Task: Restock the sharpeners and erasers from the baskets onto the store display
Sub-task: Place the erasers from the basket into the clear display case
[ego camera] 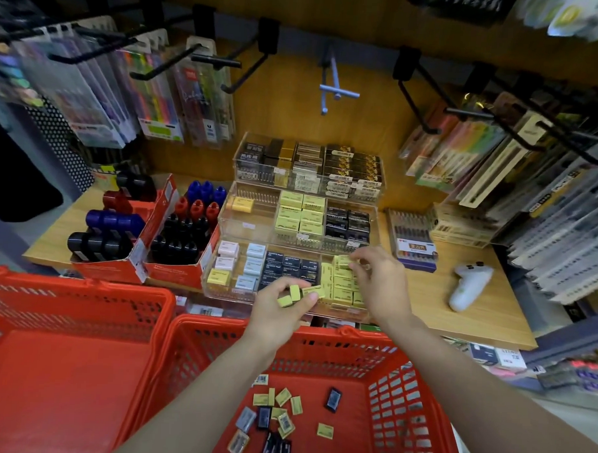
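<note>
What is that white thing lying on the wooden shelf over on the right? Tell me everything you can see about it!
The white thing looks like a game controller or some handheld device; what it is exactly cannot be told. It seems to be smooth white plastic, with a wider top end bearing small dark buttons and a rounded handle narrowing toward the viewer. It lies flat and slanted on the wooden shelf, right of the clear eraser trays. Nothing else touches it, and neither hand is near it.

A wooden back panel [296,99] rises well beyond the fingers, studded with black peg hooks [209,59]. A pale wood shelf [458,315] spreads beneath and right of them under warm light. Grey floor [2,240] shows far left.
</note>
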